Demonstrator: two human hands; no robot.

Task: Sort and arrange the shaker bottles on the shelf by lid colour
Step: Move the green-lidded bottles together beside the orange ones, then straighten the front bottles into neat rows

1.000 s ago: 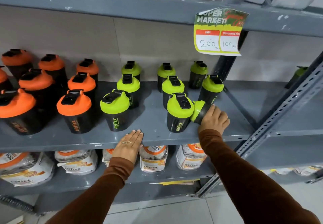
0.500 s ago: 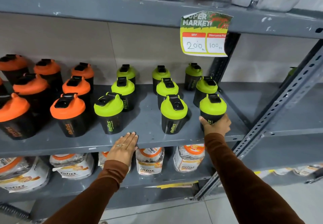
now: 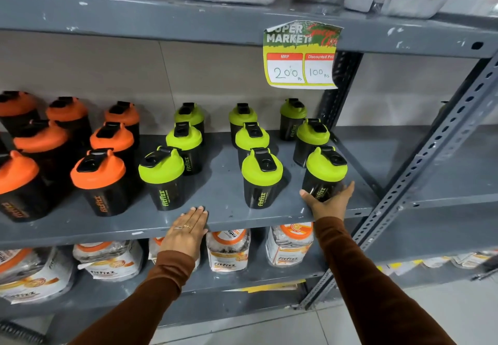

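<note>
The grey metal shelf (image 3: 223,218) carries the whole stock: orange-lidded shaker bottles (image 3: 98,180) massed to the left of the price tag (image 3: 300,56), green-lidded shaker bottles (image 3: 186,140) in three files beneath and just left of it. Sorting by lid colour appears all but complete. The step in hand is seating the front-right green-lidded bottle (image 3: 324,175), upright, below the tag at the shelf's front edge. The right hand (image 3: 327,202) cups its black base, fingers spread, not clamped. The left hand (image 3: 188,230) lies flat and empty on the shelf lip. Next move, in my judgement: release cleanly without tipping it.
</note>
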